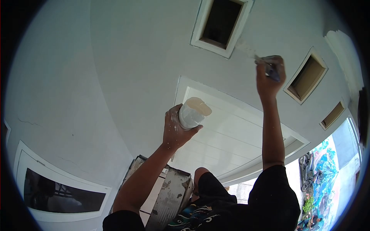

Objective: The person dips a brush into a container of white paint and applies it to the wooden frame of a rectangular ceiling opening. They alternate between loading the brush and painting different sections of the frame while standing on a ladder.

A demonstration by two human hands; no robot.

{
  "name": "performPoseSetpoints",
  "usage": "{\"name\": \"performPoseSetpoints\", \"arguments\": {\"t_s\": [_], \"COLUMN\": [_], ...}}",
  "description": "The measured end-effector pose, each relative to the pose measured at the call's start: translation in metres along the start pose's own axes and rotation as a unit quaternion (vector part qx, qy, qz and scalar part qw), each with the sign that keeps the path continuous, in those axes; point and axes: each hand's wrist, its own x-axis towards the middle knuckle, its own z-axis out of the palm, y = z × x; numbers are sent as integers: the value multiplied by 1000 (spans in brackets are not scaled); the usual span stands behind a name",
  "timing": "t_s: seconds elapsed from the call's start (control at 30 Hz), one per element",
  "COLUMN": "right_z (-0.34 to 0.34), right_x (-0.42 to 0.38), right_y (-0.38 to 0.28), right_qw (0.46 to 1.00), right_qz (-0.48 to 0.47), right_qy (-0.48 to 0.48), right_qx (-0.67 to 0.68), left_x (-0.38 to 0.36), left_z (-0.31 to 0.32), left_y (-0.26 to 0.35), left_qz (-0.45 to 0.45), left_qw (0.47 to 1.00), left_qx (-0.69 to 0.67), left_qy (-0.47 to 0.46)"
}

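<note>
My left hand (176, 130) is wrapped round a white paint tub (189, 118), its open top tilted toward me and cream-coloured paint (199, 104) showing inside. White specks dot the back of this hand. Raised higher, my right hand (271, 79) is closed on a paintbrush with a bluish handle (274, 74). The brush tip points up and left, close to the grey-white wall (142, 57). A pale, mottled patch (245, 47) shows on the wall just beyond it, beside the lower corner of a framed opening (219, 23).
Two smaller framed openings (307, 77) lie to the right. A white panelled door (227, 131) stands below the tub. Beneath me is a worn metal-topped stand (171, 192). A dark window (61, 192) sits at lower left; motorcycles (307, 171) and a painted mural (325, 165) are at right.
</note>
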Motion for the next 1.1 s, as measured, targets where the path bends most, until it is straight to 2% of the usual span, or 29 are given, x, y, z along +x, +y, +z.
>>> {"name": "performPoseSetpoints", "arguments": {"t_s": [0.07,0.2,0.4,0.57,0.67,0.73,0.77,0.87,0.97,1.03,1.1], "right_z": [-14,-39,-41,-27,-19,-12,-7,7,20,26,35], "right_x": [6,15,39,92,128,146,153,169,179,185,185], "right_y": [-12,-17,-26,-19,-14,-9,-8,-8,-12,-14,-9], "right_qw": [996,996,987,989,988,982,982,974,970,975,975], "right_qz": [37,84,25,3,-10,-73,-74,-90,-105,-62,-89], "right_qy": [41,-39,-123,-82,-95,-118,-118,-154,-132,-117,-106], "right_qx": [66,11,-102,-122,-118,-127,-126,-142,-173,-177,-172], "left_x": [0,1,-1,-2,-2,-1,-1,-1,-1,0,0], "left_z": [-1,-2,0,2,1,-1,-2,-1,0,-3,-4], "left_y": [1,6,2,1,-1,3,5,3,1,4,4], "left_qz": [-3,-29,-21,-4,3,-8,-22,-12,13,1,-11], "left_qw": [1000,1000,999,999,1000,999,999,999,999,999,999], "left_qx": [-15,-1,-25,-22,-20,-28,-35,-43,-34,-38,-43], "left_qy": [2,-12,17,34,18,22,23,25,35,24,15]}}
